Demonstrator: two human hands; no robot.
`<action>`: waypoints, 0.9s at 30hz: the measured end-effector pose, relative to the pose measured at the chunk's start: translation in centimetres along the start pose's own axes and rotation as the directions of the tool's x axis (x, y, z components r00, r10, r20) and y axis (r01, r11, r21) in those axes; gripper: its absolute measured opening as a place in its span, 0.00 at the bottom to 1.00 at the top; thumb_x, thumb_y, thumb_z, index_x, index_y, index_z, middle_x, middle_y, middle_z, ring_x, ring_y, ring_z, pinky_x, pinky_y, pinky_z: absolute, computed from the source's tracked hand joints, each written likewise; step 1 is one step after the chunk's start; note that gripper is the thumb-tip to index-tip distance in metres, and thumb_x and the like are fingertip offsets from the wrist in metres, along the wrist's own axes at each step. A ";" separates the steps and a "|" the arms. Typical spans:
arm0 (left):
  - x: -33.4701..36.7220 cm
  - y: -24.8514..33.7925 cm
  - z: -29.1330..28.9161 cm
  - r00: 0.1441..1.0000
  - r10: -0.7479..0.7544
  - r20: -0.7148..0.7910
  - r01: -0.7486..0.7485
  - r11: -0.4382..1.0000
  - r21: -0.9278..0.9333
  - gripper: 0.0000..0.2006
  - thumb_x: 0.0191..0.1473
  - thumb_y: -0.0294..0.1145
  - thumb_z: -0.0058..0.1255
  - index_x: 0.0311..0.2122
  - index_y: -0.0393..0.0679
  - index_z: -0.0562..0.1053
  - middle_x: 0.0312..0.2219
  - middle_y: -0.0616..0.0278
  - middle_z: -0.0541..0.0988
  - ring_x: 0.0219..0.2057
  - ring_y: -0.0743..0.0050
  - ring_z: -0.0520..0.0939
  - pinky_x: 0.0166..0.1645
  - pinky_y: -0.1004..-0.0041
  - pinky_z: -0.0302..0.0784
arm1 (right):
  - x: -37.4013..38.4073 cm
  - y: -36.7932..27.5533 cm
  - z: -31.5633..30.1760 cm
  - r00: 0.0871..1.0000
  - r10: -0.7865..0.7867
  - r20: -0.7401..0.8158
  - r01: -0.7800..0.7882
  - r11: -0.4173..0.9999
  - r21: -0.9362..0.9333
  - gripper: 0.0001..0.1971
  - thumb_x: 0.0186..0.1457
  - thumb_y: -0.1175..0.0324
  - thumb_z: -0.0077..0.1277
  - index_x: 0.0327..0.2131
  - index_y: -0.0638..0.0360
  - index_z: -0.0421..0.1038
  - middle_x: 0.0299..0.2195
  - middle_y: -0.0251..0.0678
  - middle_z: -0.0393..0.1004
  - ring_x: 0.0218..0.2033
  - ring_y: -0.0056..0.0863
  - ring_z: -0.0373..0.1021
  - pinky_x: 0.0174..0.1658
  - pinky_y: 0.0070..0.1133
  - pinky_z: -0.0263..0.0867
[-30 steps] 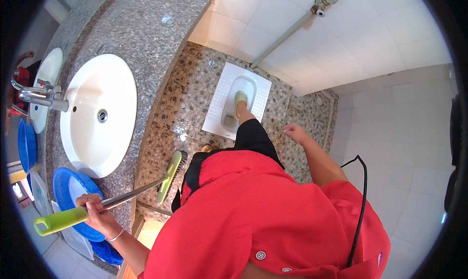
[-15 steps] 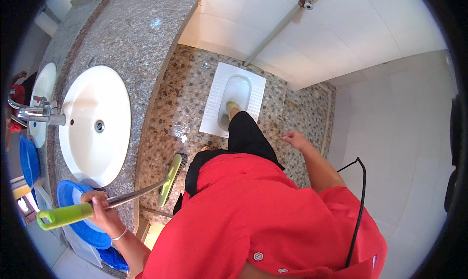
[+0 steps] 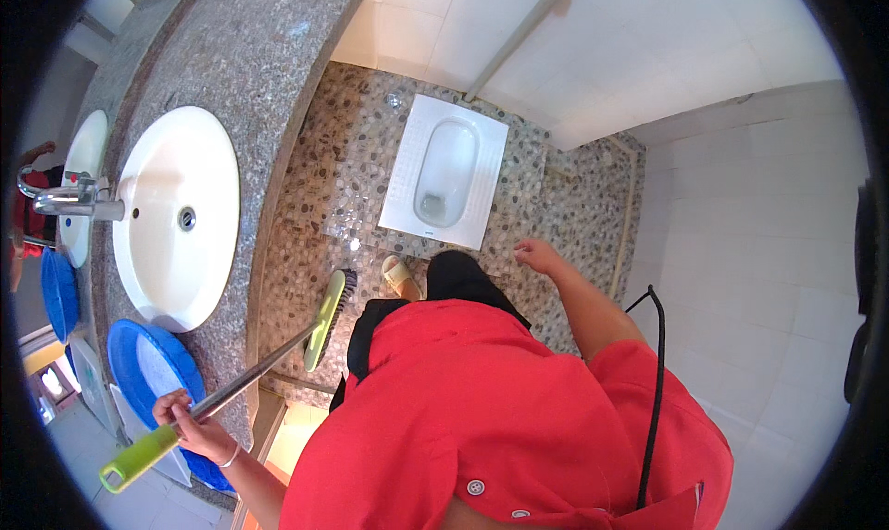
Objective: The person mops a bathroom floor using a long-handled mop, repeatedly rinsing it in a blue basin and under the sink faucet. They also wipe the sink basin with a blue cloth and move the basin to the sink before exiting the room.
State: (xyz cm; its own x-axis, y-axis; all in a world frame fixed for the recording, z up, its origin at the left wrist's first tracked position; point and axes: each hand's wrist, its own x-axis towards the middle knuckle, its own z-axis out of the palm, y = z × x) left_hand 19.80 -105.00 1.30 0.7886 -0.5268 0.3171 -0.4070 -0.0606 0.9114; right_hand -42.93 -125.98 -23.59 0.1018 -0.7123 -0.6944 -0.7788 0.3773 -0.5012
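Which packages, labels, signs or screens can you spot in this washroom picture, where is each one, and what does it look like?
No packages, labels, signs or screens show clearly. Left hand grips the green-handled brush; right hand is empty.

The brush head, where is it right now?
In the head view, the green brush head sits on the pebble floor, left of the person's foot, just beside the curved granite counter and below the white squat toilet.

A long metal-shafted scrub brush point(image 3: 278, 354) with green handle slants down, bristle head on pebble floor.
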 end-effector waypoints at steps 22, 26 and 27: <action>-11.4 -5.1 -1.4 0.904 -0.231 0.361 0.309 0.935 -0.174 0.05 0.54 0.25 0.47 0.27 0.42 0.67 0.19 0.68 0.66 0.21 0.83 0.63 0.27 0.79 0.60 | -19.4 24.0 13.3 0.906 0.369 0.207 -0.368 0.929 -0.046 0.17 0.51 0.61 0.54 0.42 0.59 0.72 0.28 0.33 0.77 0.27 0.21 0.71 0.32 0.22 0.68; -10.8 -6.1 -0.4 0.912 -0.259 0.318 0.318 0.937 -0.148 0.02 0.53 0.25 0.49 0.30 0.41 0.69 0.19 0.69 0.67 0.20 0.84 0.65 0.25 0.81 0.60 | -18.4 22.7 15.4 0.953 0.295 0.076 -0.303 0.939 0.160 0.16 0.51 0.62 0.53 0.42 0.60 0.71 0.29 0.34 0.77 0.28 0.21 0.72 0.31 0.22 0.68; -10.5 -6.3 -0.2 0.905 -0.243 0.349 0.336 0.911 -0.238 0.03 0.53 0.25 0.51 0.31 0.41 0.69 0.19 0.69 0.67 0.21 0.84 0.66 0.24 0.82 0.61 | -18.0 21.9 15.7 0.982 0.179 0.051 -0.186 0.959 0.215 0.16 0.51 0.63 0.53 0.43 0.59 0.71 0.29 0.34 0.77 0.28 0.21 0.72 0.31 0.22 0.68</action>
State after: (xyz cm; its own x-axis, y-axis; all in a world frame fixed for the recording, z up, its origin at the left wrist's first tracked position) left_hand 14.22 -98.94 -7.70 0.6519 -0.7578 -0.0258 0.0041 -0.0305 0.9995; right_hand -52.05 -95.58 -30.19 -0.0083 -0.6020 -0.7984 -0.6325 0.6216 -0.4621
